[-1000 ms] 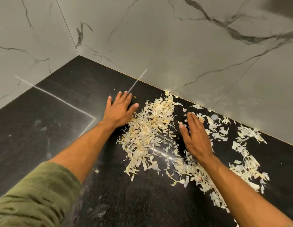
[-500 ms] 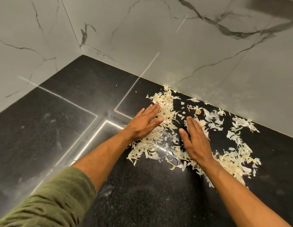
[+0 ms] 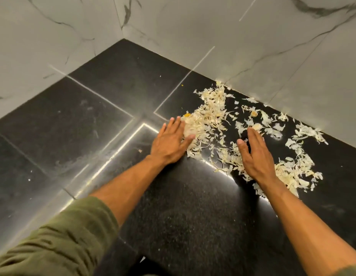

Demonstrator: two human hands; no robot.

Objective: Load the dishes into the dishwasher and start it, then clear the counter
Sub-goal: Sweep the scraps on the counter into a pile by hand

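Pale, dry vegetable peelings [image 3: 211, 118] lie scattered over the black stone counter [image 3: 105, 120], mostly along the back wall on the right. My left hand [image 3: 171, 142] lies flat with straight fingers at the left edge of the heap, its fingertips touching the scraps. My right hand [image 3: 254, 154] is flat too, palm down in the middle of the scatter, with peelings on both sides of it. Neither hand holds anything. A denser clump of peelings [image 3: 290, 174] sits just right of my right wrist.
White marble wall tiles [image 3: 213, 32] close the counter at the back and left, meeting in a corner [image 3: 123, 38]. Bright light strips reflect on the glossy counter near my left forearm. A few small crumbs [image 3: 140, 150] lie left of the heap.
My left hand has swept rightward into the peelings, pushing the left part of the scatter into a tighter heap. My right hand has stayed nearly in place on the scraps.
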